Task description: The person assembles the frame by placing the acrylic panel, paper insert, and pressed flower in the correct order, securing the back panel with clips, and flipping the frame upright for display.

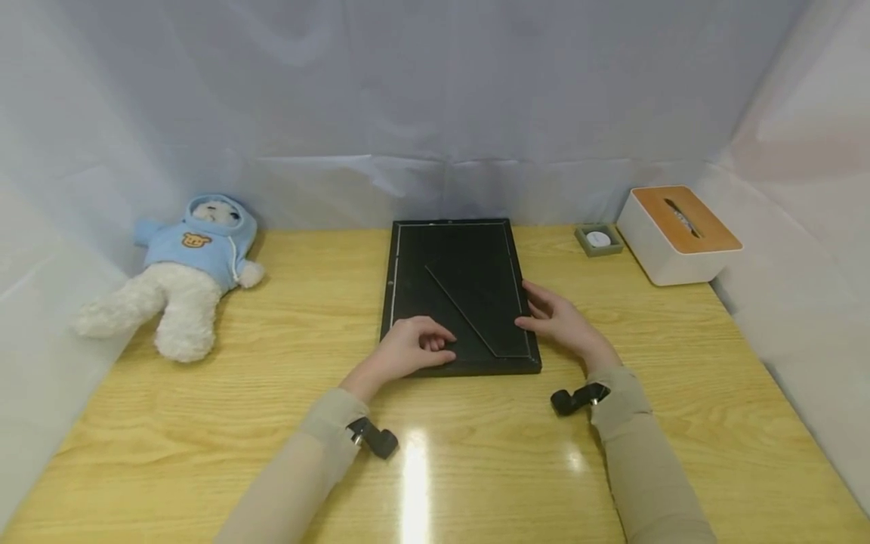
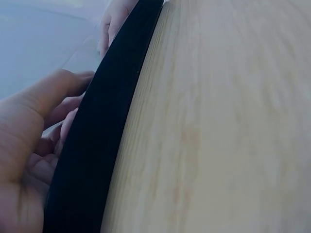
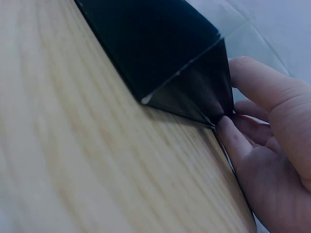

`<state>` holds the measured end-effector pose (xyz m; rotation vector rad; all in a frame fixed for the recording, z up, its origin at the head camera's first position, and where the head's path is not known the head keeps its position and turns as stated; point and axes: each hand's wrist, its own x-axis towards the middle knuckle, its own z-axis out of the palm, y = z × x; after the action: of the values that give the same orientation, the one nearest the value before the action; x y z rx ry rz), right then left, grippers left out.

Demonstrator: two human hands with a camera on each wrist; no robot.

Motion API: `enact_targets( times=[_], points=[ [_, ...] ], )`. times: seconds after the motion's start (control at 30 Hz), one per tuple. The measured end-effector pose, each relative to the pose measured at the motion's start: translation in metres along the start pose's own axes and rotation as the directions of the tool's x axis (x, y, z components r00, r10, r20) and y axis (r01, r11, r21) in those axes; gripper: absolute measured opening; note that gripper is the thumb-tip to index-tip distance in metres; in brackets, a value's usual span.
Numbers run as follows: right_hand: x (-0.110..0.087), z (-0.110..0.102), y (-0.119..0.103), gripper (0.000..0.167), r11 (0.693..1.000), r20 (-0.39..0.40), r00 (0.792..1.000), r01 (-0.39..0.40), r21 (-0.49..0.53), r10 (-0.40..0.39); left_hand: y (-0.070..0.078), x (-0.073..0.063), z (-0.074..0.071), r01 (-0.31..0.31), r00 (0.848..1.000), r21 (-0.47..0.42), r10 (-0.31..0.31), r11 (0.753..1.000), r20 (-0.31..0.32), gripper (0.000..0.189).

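Observation:
A black picture frame [image 1: 462,302] lies back side up on the wooden table, with a thin stand flap [image 1: 485,302] lying along its back. My right hand [image 1: 560,321] holds the frame's right edge, thumb on the back and fingers along the side. In the right wrist view, that hand [image 3: 277,131] is at the edge beside the frame's corner. Over the lower left part of the frame is my left hand [image 1: 411,347], its fingers loosely curled with nothing visible in them. In the left wrist view, the frame's side [image 2: 102,116] partly hides the left fingers.
A plush toy [image 1: 193,264] in a blue hoodie leans at the back left of the table [image 1: 489,468]. At the back right stand a white tissue box [image 1: 662,249] with a wooden lid and a small grey-green square tray [image 1: 583,240] holding a round white item. Pale sheets hang around the table.

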<state>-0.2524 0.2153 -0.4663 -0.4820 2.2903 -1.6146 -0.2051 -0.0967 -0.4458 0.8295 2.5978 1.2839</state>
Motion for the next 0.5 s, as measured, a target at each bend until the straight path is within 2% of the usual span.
enact_targets(
  times=[0.27,0.5],
  points=[
    [0.0009,-0.0016,0.0008,0.080,1.000,0.002,1.000,0.010,0.003,-0.010,0.0022,0.0060,-0.0028,-0.002,0.999,0.037,0.001,0.999,0.042,0.011],
    [-0.0005,-0.0003,0.0005,0.081,1.000,0.007,1.000,0.013,-0.004,-0.013,0.0062,0.0074,-0.0059,0.070,0.993,0.024,-0.072,0.997,0.091,0.014]
  ],
)
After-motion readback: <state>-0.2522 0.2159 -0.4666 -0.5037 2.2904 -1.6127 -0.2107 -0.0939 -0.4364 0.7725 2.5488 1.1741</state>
